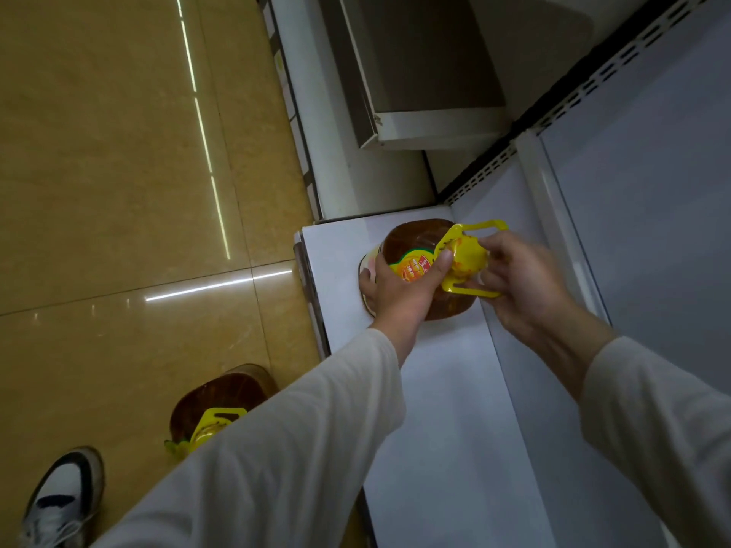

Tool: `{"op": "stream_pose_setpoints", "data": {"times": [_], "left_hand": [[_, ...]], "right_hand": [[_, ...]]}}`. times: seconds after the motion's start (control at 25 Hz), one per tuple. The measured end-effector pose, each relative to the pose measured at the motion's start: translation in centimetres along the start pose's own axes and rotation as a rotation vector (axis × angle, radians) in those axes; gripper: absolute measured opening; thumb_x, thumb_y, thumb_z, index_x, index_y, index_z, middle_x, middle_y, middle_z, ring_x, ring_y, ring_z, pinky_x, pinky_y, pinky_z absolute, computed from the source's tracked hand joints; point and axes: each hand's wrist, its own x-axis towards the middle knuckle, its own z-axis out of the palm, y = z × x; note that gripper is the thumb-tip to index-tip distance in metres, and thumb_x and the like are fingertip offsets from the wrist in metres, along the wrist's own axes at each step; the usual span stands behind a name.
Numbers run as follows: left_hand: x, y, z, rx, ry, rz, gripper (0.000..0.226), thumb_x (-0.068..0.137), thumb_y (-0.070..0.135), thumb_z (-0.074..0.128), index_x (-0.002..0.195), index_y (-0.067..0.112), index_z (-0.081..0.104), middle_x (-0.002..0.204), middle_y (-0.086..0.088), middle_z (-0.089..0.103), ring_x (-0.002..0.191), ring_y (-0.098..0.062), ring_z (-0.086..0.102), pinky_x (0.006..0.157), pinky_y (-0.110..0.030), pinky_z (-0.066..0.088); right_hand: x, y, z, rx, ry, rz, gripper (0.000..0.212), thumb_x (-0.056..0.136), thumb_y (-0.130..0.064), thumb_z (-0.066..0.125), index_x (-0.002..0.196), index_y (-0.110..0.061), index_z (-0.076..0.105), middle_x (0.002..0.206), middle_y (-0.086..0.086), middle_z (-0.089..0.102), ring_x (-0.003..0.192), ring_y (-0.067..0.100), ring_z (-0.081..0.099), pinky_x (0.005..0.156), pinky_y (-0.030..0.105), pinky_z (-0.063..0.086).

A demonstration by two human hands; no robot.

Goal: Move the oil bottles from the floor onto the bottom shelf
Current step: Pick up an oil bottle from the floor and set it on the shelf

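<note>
A large amber oil bottle [415, 237] with a yellow cap and yellow handle stands at the far end of the white bottom shelf [447, 389]. My left hand [399, 290] grips its shoulder, thumb against the cap. My right hand [522, 278] holds the yellow handle beside the cap. A second oil bottle [221, 397] of the same kind stands on the floor near the shelf's front edge, partly hidden by my left sleeve.
Glossy tan floor tiles [118, 191] fill the left side. My shoe [63, 496] is at the lower left. The shelf's white back panel [652, 191] rises on the right, with a perforated upright. Another shelf unit [395, 112] adjoins at the far end.
</note>
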Motion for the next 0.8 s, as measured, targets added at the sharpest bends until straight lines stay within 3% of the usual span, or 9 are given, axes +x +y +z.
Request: {"op": "stream_pose_setpoints", "data": {"times": [0.12, 0.24, 0.32, 0.44, 0.52, 0.68, 0.8], "left_hand": [[-0.3, 0.1, 1.1, 0.0, 0.007, 0.058, 0.131, 0.044, 0.087, 0.072, 0.158, 0.04, 0.027, 0.165, -0.002, 0.024, 0.149, -0.028, 0.031, 0.117, -0.049, 0.036], [-0.6, 0.3, 1.7, -0.01, 0.02, 0.108, 0.131, 0.047, 0.082, 0.073, 0.16, 0.036, 0.025, 0.165, -0.001, 0.027, 0.149, -0.026, 0.033, 0.117, -0.048, 0.037], [0.0, 0.2, 1.9, -0.047, 0.045, 0.1, 0.129, 0.051, 0.078, 0.077, 0.16, 0.032, 0.026, 0.165, 0.001, 0.027, 0.149, -0.026, 0.034, 0.117, -0.047, 0.037], [0.7, 0.2, 1.9, -0.035, 0.006, 0.083, 0.134, 0.042, 0.085, 0.08, 0.157, 0.04, 0.026, 0.162, 0.002, 0.036, 0.147, -0.025, 0.039, 0.114, -0.048, 0.04], [1.0, 0.1, 1.6, -0.077, 0.016, 0.079, 0.134, 0.035, 0.083, 0.082, 0.153, 0.038, 0.034, 0.148, 0.004, 0.053, 0.134, -0.023, 0.054, 0.107, -0.045, 0.049], [1.2, 0.1, 1.2, -0.13, -0.007, 0.097, 0.12, 0.044, 0.068, 0.088, 0.149, 0.034, 0.042, 0.137, 0.004, 0.062, 0.122, -0.019, 0.063, 0.101, -0.041, 0.055], [0.8, 0.3, 1.3, -0.131, -0.013, 0.1, 0.115, 0.044, 0.065, 0.089, 0.146, 0.033, 0.045, 0.133, 0.004, 0.064, 0.117, -0.018, 0.065, 0.098, -0.04, 0.057]], "right_hand": [[0.9, -1.0, -0.7, -0.08, -0.036, -0.017, 0.029, 0.098, -0.004, 0.053, 0.072, -0.017, 0.05, 0.032, -0.009, 0.046, 0.027, 0.001, 0.047, 0.068, 0.039, 0.05], [3.0, -0.9, -1.9, -0.283, 0.028, -0.061, 0.023, 0.095, -0.017, 0.066, 0.075, -0.017, 0.055, 0.042, -0.012, 0.051, 0.038, 0.0, 0.053, 0.078, 0.045, 0.059], [4.2, -0.6, -2.8, -0.489, 0.059, -0.076, 0.021, 0.09, -0.032, 0.073, 0.091, -0.017, 0.058, 0.07, -0.005, 0.061, 0.065, 0.01, 0.061, 0.079, 0.043, 0.057], [5.2, 0.0, -3.4, -0.54, -0.008, 0.118, 0.054, 0.084, -0.052, 0.073, 0.13, -0.026, 0.061, 0.128, -0.001, 0.064, 0.115, 0.026, 0.061, 0.098, 0.056, 0.051], [5.8, 0.0, -3.3, -0.432, -0.085, 0.179, 0.052, 0.084, -0.049, 0.075, 0.127, -0.021, 0.07, 0.133, 0.007, 0.072, 0.115, 0.031, 0.07, 0.094, 0.051, 0.057], [7.1, -0.5, -3.5, -0.42, -0.153, 0.096, 0.042, 0.089, -0.035, 0.073, 0.127, -0.017, 0.073, 0.123, 0.014, 0.077, 0.089, 0.02, 0.079, 0.066, 0.034, 0.064], [7.1, -0.2, -4.0, -0.403, -0.166, 0.07, 0.045, 0.087, -0.033, 0.074, 0.128, -0.016, 0.073, 0.121, 0.014, 0.077, 0.093, 0.023, 0.08, 0.067, 0.036, 0.065]]}}
